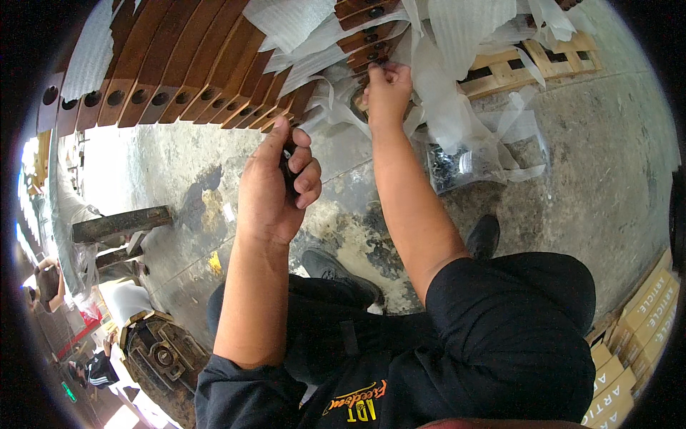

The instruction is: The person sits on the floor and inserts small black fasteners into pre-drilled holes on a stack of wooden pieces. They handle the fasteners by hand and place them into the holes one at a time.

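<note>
My left hand [279, 175] is half curled, palm turned up, around something small and black [289, 168] that mostly hides behind the fingers. Further ahead, my right hand [388, 93] is pinched at the ends of stacked brown wooden pieces [370, 37], which have dark round holes. Whatever its fingertips hold is too small or hidden to make out. A long row of curved brown wooden pieces [171, 68], each with a round hole near its end, stands at the upper left, just beyond my left hand. White foam wrap [289, 21] lies between the wooden pieces.
A clear plastic bag of small black parts [457, 164] lies on the concrete floor [600, 157] right of my right forearm. Foam sheets hang beside a wooden pallet [564, 57]. Cardboard boxes [643, 307] stand at lower right. Other people [100, 368] are at the far left.
</note>
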